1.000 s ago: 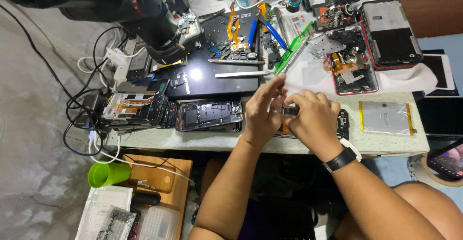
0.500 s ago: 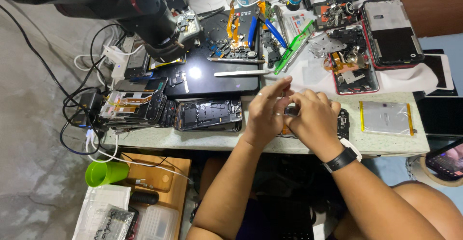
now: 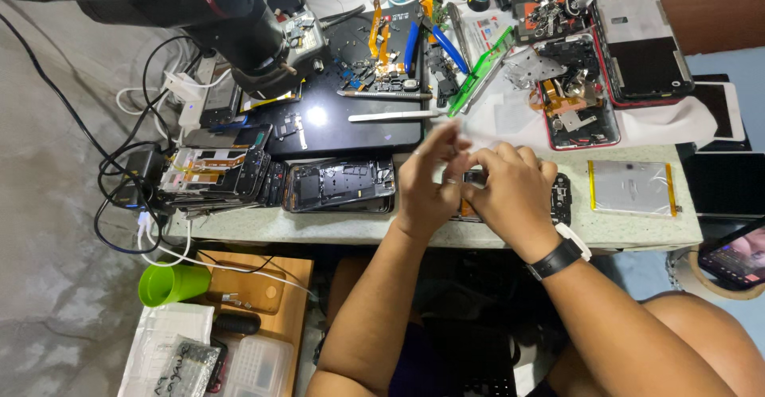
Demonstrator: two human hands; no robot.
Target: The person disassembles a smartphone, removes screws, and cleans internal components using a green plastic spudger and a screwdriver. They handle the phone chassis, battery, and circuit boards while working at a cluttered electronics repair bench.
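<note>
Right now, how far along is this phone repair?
Done: several phones lie opened, like the stripped frame and the red phone with its insides showing. In hand: the left hand and right hand meet over a dark phone at the table edge; what they pinch is hidden. Left: the silver battery lies apart, and the open phones are not closed up.

Opened phone (image 3: 560,198): dark frame with exposed internals, lying flat at the worktop's front edge, largely covered by both hands.
</note>
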